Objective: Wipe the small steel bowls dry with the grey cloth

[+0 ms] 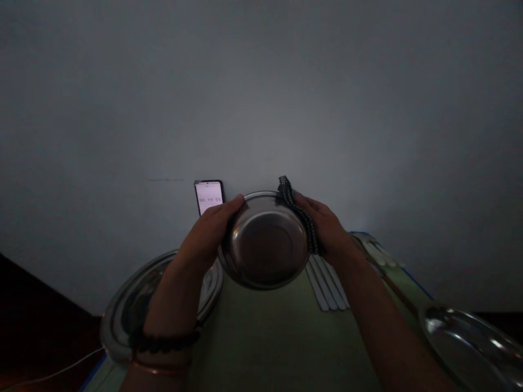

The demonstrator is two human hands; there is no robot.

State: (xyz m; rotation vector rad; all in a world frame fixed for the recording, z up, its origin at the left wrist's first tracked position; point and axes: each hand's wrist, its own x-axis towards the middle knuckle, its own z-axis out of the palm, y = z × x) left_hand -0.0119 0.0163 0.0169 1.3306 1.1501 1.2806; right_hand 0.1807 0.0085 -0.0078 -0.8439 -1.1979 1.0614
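Note:
A round steel plate [265,245] is held up in front of me, tilted with its underside toward me. My left hand [208,231] grips its left rim, fingers curled over the edge. My right hand [327,228] holds the right rim together with a dark checked cloth [300,212] pressed against the plate's edge. Beads circle my left wrist.
A large steel tray [131,305] lies at the left of the pale green table [269,337]. Another steel plate [469,343] sits at the lower right. Several white utensil handles [327,283] lie under the plate. A lit phone [210,196] leans on the grey wall.

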